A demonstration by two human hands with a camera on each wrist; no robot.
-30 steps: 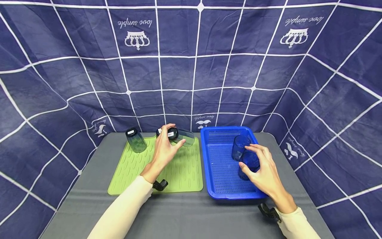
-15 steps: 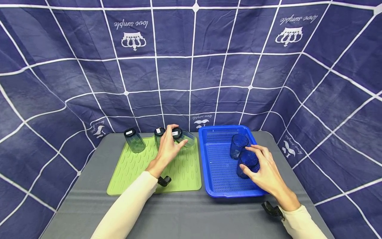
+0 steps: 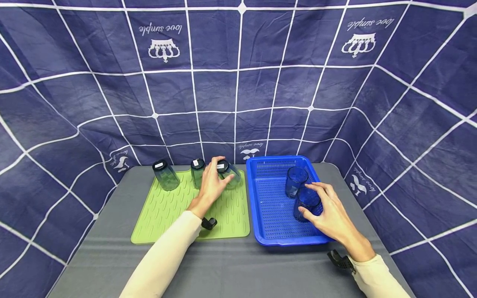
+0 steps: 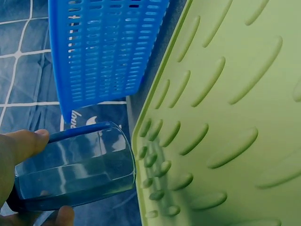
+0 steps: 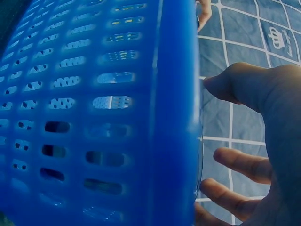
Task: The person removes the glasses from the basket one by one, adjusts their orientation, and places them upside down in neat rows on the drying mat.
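My left hand (image 3: 213,184) grips an upside-down glass (image 3: 232,173) near its dark base, thumb on one side and fingers on the other. In the left wrist view, that glass (image 4: 80,165) has its rim right by the green drying mat (image 4: 254,108); whether it touches I cannot tell. My right hand (image 3: 331,213) curves over the nearer of two blue-looking glasses (image 3: 307,198) in the blue basket (image 3: 273,242). In the right wrist view, the thumb (image 5: 235,82) stands apart from the fingers (image 5: 235,197), and the basket wall hides most of the glass.
Two upside-down glasses, one in the middle (image 3: 197,174) and one at the left (image 3: 166,176), stand along the mat's back. A second glass (image 3: 296,181) stands farther back in the basket. Patterned blue cloth (image 3: 208,91) surrounds the grey table (image 3: 223,265).
The glass in my left hand has swung from strongly tilted to more nearly upright, base up, lowering toward the mat. My right hand has stayed by the same glass. The view has shifted slightly.
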